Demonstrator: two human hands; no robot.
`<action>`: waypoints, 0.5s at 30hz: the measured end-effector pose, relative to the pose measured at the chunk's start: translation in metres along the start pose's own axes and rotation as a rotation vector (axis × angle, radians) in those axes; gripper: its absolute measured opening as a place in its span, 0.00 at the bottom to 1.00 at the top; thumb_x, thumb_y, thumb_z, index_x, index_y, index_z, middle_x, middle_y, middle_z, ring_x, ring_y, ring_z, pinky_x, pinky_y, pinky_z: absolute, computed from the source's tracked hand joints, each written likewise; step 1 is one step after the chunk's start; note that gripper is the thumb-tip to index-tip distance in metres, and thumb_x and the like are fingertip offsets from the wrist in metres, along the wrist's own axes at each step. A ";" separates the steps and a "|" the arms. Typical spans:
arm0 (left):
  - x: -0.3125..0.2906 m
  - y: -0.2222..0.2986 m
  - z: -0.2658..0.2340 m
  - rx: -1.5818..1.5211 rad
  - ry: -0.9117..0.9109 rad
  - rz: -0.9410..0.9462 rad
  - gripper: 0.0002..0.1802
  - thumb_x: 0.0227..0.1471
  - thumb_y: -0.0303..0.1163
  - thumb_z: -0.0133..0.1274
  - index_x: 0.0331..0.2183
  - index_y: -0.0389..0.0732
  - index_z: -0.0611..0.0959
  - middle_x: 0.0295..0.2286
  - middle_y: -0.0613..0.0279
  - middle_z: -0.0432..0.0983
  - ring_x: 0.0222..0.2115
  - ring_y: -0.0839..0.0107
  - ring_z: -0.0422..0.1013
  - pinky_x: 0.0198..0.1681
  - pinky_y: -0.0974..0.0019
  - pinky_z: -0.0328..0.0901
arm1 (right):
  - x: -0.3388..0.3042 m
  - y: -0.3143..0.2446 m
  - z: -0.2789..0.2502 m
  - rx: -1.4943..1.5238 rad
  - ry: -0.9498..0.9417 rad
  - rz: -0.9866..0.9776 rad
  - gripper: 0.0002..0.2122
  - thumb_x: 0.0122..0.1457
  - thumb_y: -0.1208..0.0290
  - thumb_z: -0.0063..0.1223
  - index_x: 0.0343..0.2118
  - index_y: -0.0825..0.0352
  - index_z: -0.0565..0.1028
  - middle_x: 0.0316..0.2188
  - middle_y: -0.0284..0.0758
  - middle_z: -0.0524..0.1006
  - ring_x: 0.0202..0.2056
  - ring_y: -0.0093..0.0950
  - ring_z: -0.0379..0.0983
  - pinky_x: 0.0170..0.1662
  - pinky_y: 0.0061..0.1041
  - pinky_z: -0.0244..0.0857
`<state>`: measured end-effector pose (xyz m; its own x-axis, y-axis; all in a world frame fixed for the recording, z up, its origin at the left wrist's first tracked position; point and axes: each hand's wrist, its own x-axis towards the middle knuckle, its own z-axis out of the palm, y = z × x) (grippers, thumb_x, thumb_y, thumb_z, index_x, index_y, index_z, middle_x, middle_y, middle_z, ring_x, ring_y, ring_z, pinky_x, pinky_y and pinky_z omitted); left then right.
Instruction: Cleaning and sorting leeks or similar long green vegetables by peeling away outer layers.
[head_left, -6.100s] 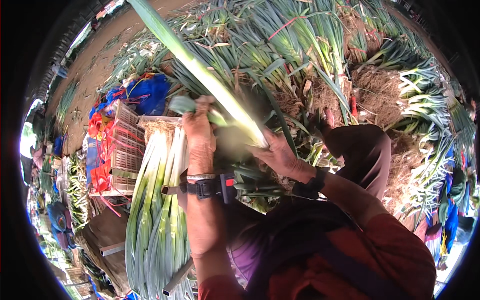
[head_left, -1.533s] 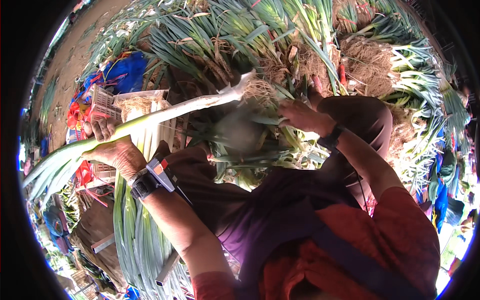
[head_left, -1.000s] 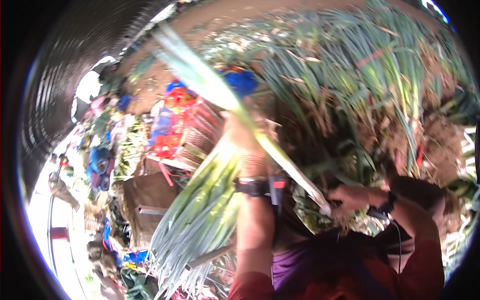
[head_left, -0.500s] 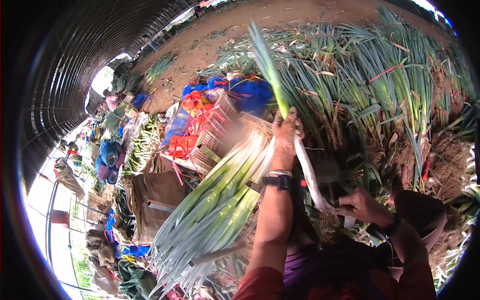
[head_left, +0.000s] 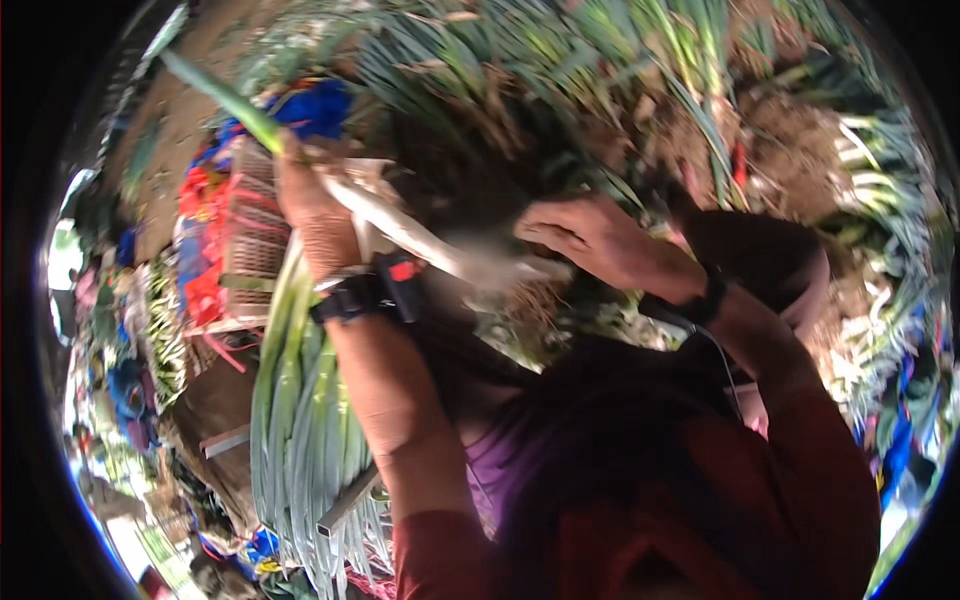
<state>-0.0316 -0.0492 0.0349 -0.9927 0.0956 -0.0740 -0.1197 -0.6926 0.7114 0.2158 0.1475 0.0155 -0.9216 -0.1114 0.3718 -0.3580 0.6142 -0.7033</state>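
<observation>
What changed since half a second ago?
The right hand moved from beside the root end of the leek to above it in the picture, looking clear of it; the view turned. The left hand still grips the leek; the leek stack stayed put.

Brown earth floor (head_left: 182, 128) carrying heaped green leeks (head_left: 590, 70), matted brown roots (head_left: 795, 140) showing at right

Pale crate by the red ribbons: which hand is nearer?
Left: the left hand is by the right edge of the crate, while the right hand is much farther right.
</observation>
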 end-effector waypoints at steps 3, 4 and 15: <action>0.003 0.001 0.005 -0.008 -0.256 0.002 0.08 0.56 0.38 0.51 0.33 0.47 0.71 0.17 0.70 0.63 0.14 0.80 0.56 0.16 0.77 0.55 | -0.009 -0.003 -0.010 0.098 -0.054 0.118 0.08 0.57 0.76 0.52 0.39 0.71 0.74 0.35 0.41 0.77 0.35 0.37 0.76 0.36 0.28 0.69; 0.005 0.004 0.006 -0.028 -0.319 -0.014 0.08 0.57 0.38 0.50 0.34 0.47 0.71 0.17 0.69 0.63 0.14 0.80 0.55 0.15 0.77 0.54 | -0.009 -0.005 -0.008 0.184 -0.028 0.111 0.09 0.55 0.76 0.53 0.39 0.70 0.74 0.35 0.40 0.77 0.36 0.37 0.75 0.37 0.29 0.69; 0.000 -0.008 0.010 -0.006 -0.370 -0.035 0.08 0.57 0.38 0.50 0.36 0.47 0.70 0.17 0.69 0.63 0.15 0.79 0.57 0.15 0.78 0.54 | 0.007 -0.022 0.000 -0.211 -0.284 -0.001 0.11 0.48 0.73 0.55 0.36 0.66 0.73 0.32 0.37 0.72 0.37 0.37 0.72 0.38 0.35 0.66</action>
<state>-0.0300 -0.0363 0.0360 -0.9147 0.3707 0.1607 -0.1547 -0.6887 0.7084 0.2171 0.1333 0.0337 -0.9368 -0.3067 0.1685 -0.3475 0.7584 -0.5514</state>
